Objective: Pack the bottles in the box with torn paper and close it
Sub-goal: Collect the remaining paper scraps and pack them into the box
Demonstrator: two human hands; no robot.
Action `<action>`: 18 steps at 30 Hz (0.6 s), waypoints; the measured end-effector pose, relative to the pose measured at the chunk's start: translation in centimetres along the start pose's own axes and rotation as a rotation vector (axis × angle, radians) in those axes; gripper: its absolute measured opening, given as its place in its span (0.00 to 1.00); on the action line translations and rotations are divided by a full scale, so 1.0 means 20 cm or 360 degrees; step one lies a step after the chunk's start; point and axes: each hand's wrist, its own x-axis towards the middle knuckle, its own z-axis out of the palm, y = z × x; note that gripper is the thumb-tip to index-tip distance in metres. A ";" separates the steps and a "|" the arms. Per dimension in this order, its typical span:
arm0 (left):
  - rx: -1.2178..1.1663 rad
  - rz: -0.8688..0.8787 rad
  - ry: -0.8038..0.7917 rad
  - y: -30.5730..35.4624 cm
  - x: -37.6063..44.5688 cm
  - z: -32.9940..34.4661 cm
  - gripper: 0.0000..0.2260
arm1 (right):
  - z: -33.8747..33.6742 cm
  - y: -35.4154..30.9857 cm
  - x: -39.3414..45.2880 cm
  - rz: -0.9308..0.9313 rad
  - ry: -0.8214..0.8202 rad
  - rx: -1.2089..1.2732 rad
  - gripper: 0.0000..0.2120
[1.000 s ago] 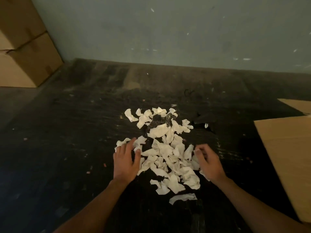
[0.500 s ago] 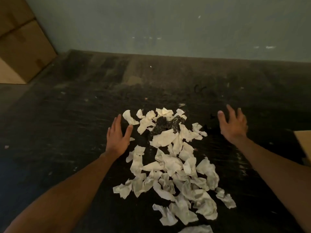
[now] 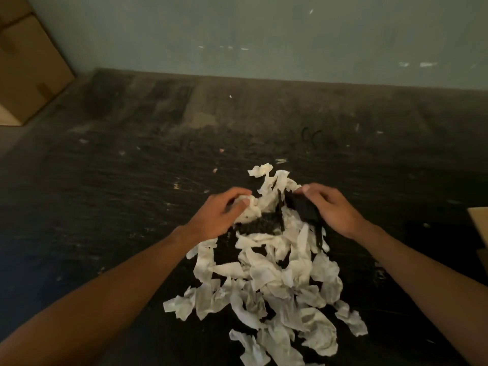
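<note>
A pile of torn white paper (image 3: 274,283) lies on the dark floor in front of me, with some dark printed scraps (image 3: 260,225) mixed in near its far end. My left hand (image 3: 220,213) curls its fingers around white paper scraps at the far left of the pile. My right hand (image 3: 331,207) grips a dark crumpled scrap (image 3: 303,208) at the far right of the pile. Only a cardboard corner of the box (image 3: 479,223) shows at the right edge. No bottles are in view.
Stacked cardboard boxes (image 3: 29,62) stand in the far left corner against a pale green wall (image 3: 264,35). The dark, scuffed floor (image 3: 132,180) spreads around the pile, dotted with small bits of debris.
Both hands, spread open at the pile's far sides half a second ago, have come inward and closed on scraps at its far end. The camera has shifted left.
</note>
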 end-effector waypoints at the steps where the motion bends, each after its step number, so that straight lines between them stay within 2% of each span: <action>1: 0.0025 0.0037 -0.0006 0.01 -0.01 -0.01 0.12 | -0.02 -0.03 0.00 -0.0032 0.0047 0.0050 0.19; 3: 0.0068 0.0065 -0.0020 0.02 -0.02 -0.04 0.12 | -0.04 -0.07 0.06 -0.0077 0.0221 0.0073 0.20; 5: 0.0072 -0.0024 -0.0012 -0.01 0.01 -0.06 0.18 | -0.04 -0.09 0.18 -0.0053 0.0329 0.0044 0.18; 8: 0.0034 -0.0336 -0.0028 -0.06 0.13 -0.06 0.36 | -0.01 -0.09 0.40 0.0131 0.0084 -0.0231 0.28; 10: 0.0110 -0.0479 -0.0078 -0.07 0.21 -0.04 0.42 | 0.03 -0.12 0.52 0.0205 -0.0135 -0.0474 0.31; 15: 0.0325 -0.0491 -0.0086 -0.11 0.21 -0.03 0.36 | 0.20 -0.23 0.68 0.0299 -0.0676 -0.1195 0.34; 18: 0.0407 -0.0455 -0.0093 -0.12 0.18 -0.02 0.28 | 0.24 -0.29 0.60 0.0160 -0.0675 -0.1308 0.22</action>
